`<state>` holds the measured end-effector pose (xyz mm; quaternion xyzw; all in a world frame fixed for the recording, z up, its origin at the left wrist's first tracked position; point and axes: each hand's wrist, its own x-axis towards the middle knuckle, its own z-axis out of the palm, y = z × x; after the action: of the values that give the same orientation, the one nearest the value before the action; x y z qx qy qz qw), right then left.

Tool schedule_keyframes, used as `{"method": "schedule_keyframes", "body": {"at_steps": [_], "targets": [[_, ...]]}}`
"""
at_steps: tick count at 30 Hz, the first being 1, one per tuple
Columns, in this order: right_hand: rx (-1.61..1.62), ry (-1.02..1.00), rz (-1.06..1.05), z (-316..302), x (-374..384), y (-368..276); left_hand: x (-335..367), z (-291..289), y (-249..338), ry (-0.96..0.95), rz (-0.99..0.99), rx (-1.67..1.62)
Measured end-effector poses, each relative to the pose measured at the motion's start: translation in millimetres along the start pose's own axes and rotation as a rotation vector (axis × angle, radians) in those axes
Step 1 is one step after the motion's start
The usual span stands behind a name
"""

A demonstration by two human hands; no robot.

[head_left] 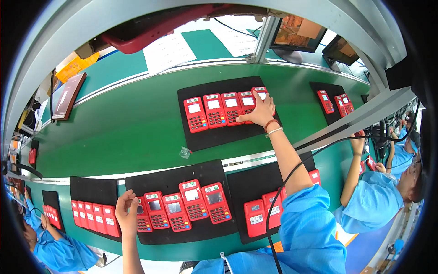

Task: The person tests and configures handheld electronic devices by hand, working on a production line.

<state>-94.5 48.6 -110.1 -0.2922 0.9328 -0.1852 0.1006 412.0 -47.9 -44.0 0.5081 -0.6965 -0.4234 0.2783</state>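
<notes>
On a black mat (214, 139) on the green line, several red card payment terminals (195, 115) stand in a row, keypads up. My right hand (259, 111) spans the two at the right end, thumb at the lower left and fingers along the right side, partly hiding them. My left hand (125, 208) is raised at the left end of a nearer row of red terminals (175, 213) on another black mat (191, 235). Its fingers are loosely bent, the thumb apart, and nothing shows between them. The leftmost terminal (143, 218) is partly behind this hand.
Face-down terminals (255, 218) lie on a mat at my right, more (93, 217) at my left. A black cable (284, 182) crosses my right arm. A clear plastic scrap (185, 152) lies on the line. Co-workers in blue (372, 201) sit on both sides. A metal post (264, 41) stands behind.
</notes>
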Motion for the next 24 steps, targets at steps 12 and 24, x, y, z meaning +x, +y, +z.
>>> {"method": "schedule_keyframes", "body": {"at_steps": [12, 24], "targets": [[0.072, 0.076, -0.021, 5, 10, 21, -19, -18, -10, 0.058, -0.03, 0.04], [0.513, 0.304, -0.361, -22, -103, -11, -76, -41, -45, 0.138, -0.11, 0.386]]}}
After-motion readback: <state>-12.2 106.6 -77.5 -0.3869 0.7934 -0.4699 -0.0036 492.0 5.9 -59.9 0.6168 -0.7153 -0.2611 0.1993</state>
